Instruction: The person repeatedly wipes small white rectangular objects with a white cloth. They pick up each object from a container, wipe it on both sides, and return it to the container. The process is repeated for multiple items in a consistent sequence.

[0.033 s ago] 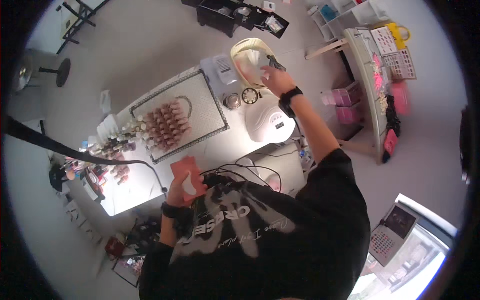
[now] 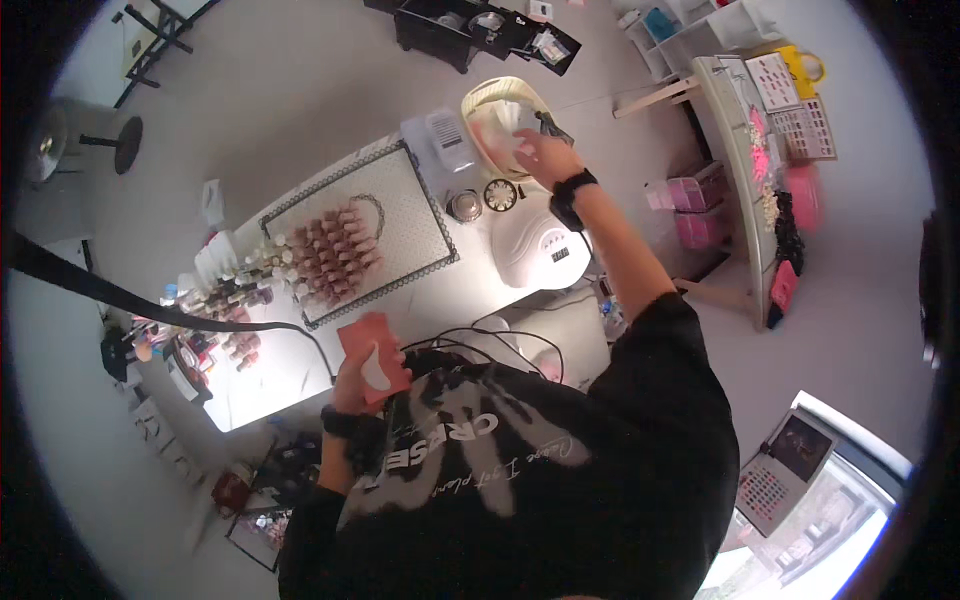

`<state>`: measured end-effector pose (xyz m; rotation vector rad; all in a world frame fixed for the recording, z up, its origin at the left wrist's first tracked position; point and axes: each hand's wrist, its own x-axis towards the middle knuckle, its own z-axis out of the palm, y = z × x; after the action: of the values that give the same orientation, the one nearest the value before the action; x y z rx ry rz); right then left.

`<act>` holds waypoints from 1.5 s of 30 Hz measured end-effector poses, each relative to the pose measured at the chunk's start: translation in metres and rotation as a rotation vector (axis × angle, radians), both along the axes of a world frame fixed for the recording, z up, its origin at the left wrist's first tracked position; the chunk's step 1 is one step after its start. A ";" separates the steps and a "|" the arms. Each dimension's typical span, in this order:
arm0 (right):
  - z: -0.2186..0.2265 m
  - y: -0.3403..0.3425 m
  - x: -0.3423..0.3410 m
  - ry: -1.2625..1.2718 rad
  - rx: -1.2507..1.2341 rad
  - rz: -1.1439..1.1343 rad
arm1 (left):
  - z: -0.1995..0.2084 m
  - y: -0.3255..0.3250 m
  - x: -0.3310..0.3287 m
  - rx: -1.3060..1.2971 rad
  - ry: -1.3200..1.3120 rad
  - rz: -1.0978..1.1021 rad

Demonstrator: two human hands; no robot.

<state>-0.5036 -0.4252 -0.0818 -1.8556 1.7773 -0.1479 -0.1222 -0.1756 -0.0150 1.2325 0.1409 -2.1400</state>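
My left hand [image 2: 354,382] is closed round a flat coral-pink box [image 2: 369,338] with a curved white shape on its face, held in front of my shirt near the table edge. My right hand [image 2: 548,160] reaches out over a cream basket [image 2: 477,103] at the far end of the table. Its fingers are curled beside clear plastic wrapping [image 2: 518,112] in the basket, and what they pinch, if anything, is too small to tell. A dark bag-like piece [image 2: 553,126] lies at the basket's right rim.
On the white table [image 2: 420,290] stand a white nail lamp [image 2: 540,250], a round silver jar [image 2: 464,205], a clear plastic container [image 2: 440,140] and a framed mat [image 2: 415,215] with rows of mauve nail-tip pieces [image 2: 335,250]. Black cables [image 2: 480,331] cross the near edge. Several bottles crowd the left.
My right hand has shifted slightly left and down over the basket. My left hand keeps hold of the coral-pink box in nearly the same place.
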 end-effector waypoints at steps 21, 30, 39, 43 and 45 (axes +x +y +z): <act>-0.102 -0.040 0.020 -0.049 0.085 -0.024 | 0.010 -0.027 -0.005 -0.079 0.050 0.269; -0.074 -0.031 -0.001 -0.359 -0.003 -0.335 | 0.023 -0.010 -0.007 -0.119 0.062 0.252; 0.036 0.084 0.041 -0.582 -0.735 -0.310 | 0.030 0.033 0.025 -0.192 0.080 0.227; 0.090 0.167 0.081 -1.013 -0.405 -0.277 | 0.017 0.071 0.050 -0.139 0.178 0.160; 0.114 0.212 0.109 -0.912 -0.385 -0.281 | 0.026 0.085 0.053 -0.237 0.232 0.138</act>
<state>-0.3944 -0.2133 0.0321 -1.3698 1.3612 -1.2900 -0.0695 -0.0903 0.0110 0.8153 0.0672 -2.1042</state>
